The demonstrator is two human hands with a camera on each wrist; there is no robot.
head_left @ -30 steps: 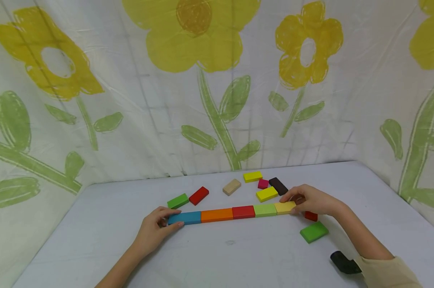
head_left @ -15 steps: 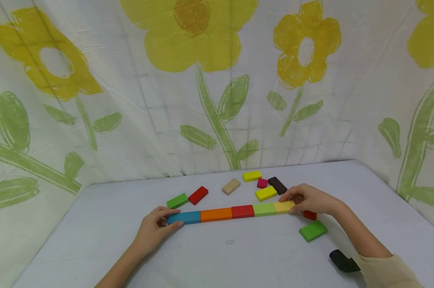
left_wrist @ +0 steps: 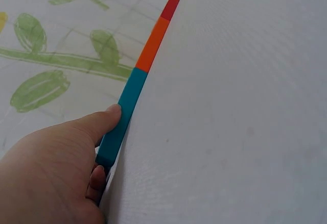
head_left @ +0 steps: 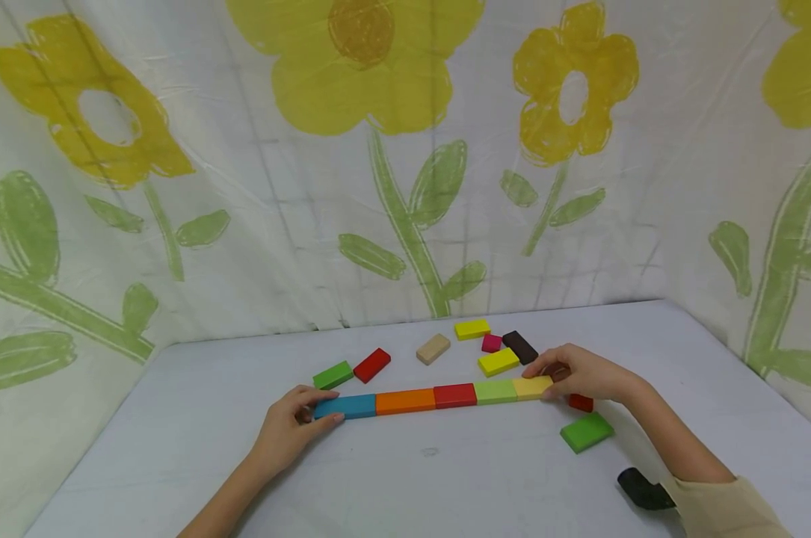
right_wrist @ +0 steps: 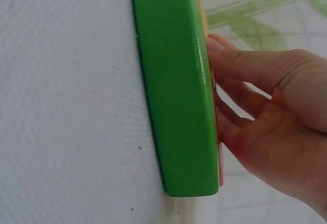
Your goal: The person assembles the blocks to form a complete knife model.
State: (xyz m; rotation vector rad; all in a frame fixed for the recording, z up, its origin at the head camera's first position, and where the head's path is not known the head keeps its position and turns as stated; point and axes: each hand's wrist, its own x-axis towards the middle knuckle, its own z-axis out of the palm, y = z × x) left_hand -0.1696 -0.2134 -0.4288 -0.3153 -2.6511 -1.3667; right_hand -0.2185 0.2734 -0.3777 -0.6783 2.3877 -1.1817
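Observation:
A straight row of flat blocks lies end to end on the white table. From left to right it has a blue block [head_left: 351, 408], an orange block [head_left: 405, 402], a red block [head_left: 455, 396], a light green block [head_left: 495, 392] and a pale yellow block [head_left: 531, 388]. My left hand [head_left: 285, 426] pinches the outer end of the blue block, its thumb on the near side, as the left wrist view also shows. At the other end, my right hand [head_left: 590, 375] has thumb and fingers around the pale yellow block. A green block [right_wrist: 176, 91] hides much of that grip in the right wrist view.
Behind the row lie a green block [head_left: 333, 375], a red block [head_left: 372, 365], a tan block [head_left: 433, 349], two bright yellow blocks [head_left: 499, 362], a magenta piece [head_left: 492, 344] and a dark block [head_left: 520, 347]. A black object [head_left: 643, 489] sits by the right sleeve.

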